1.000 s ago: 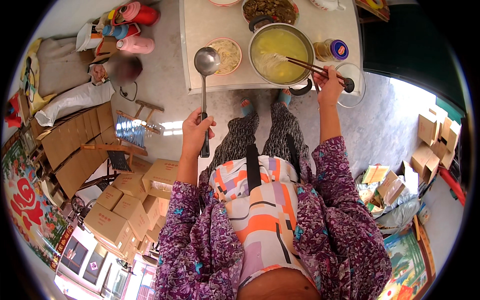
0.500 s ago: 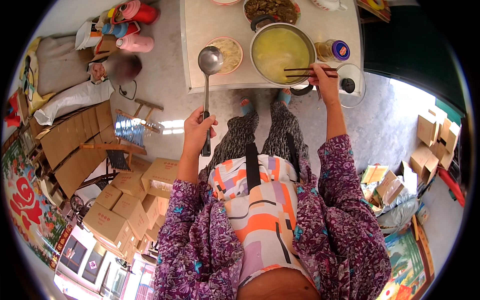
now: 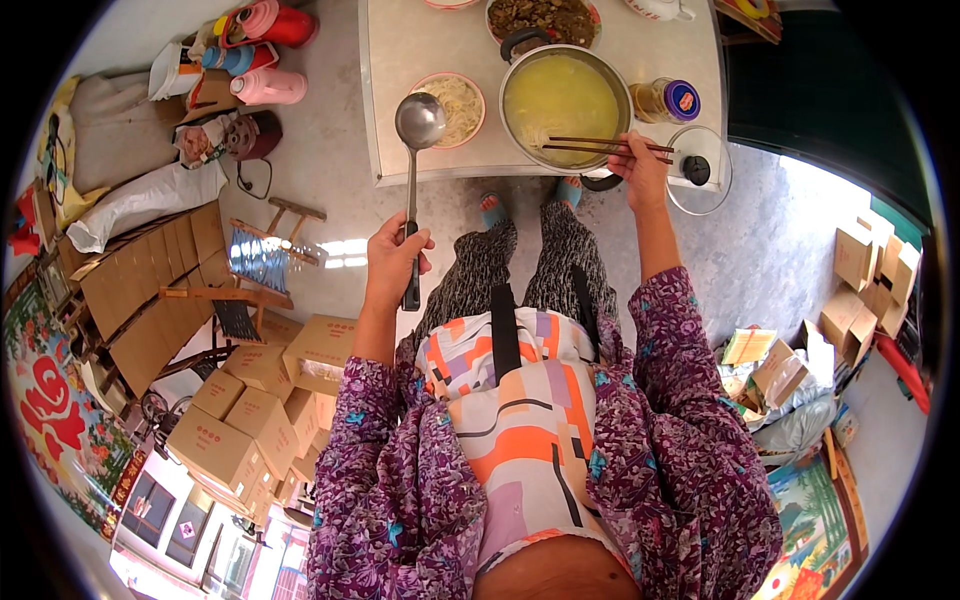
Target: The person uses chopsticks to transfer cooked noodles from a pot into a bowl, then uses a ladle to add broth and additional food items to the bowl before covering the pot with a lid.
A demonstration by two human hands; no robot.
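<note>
My left hand (image 3: 398,260) grips the black handle of a steel ladle (image 3: 419,121), whose bowl is over the left edge of a bowl of pale noodles (image 3: 456,96). My right hand (image 3: 640,168) is closed round brown chopsticks (image 3: 590,142) at the right rim of a steel pot (image 3: 562,85) of yellowish broth. The chopstick tips reach into the pot's lower part, by a few pale strands (image 3: 535,134). A dish of brown food (image 3: 540,15) stands behind the pot. Right of it are a purple-lidded jar (image 3: 670,100) and a glass lid with black knob (image 3: 694,170).
The table (image 3: 390,60) stands beyond my feet. Thermoses (image 3: 270,85) line the left wall, near a wooden folding stool (image 3: 261,255) and stacked cardboard boxes (image 3: 250,440). More boxes (image 3: 855,255) and bagged clutter lie on my right. A teapot (image 3: 656,8) is at the table's far edge.
My right hand has shifted slightly left, and the chopstick tips moved down and left in the pot. The clump of noodles seen on them earlier has mostly sunk from view. The ladle barely moved.
</note>
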